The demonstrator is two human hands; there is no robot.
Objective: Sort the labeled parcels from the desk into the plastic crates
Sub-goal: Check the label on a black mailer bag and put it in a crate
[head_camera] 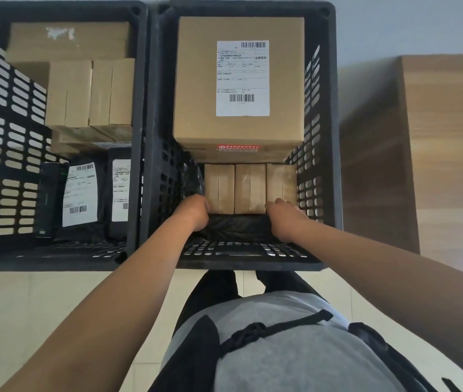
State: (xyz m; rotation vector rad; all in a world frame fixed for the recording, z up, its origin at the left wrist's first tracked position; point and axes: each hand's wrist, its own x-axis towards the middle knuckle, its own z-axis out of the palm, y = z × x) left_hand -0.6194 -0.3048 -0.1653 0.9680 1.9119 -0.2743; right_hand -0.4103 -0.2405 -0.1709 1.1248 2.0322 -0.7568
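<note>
Two black plastic crates stand side by side on the floor. Both my hands reach down into the right crate (pixel 333 137). My left hand (pixel 195 212) and my right hand (pixel 287 219) grip the two ends of a black plastic parcel (pixel 237 227) lying along the crate's near wall. Just beyond it stand three small brown boxes (pixel 248 188) in a row. A large cardboard box (pixel 238 80) with a white shipping label fills the far half. The left crate (pixel 140 123) holds several brown boxes (pixel 89 91) and black labelled mailers (pixel 80 193).
A wooden desk (pixel 448 137) stands to the right of the crates, its side panel close to the right crate. A pale wall runs behind. My legs and a grey top with a black strap are below, over a tiled floor (pixel 41 306).
</note>
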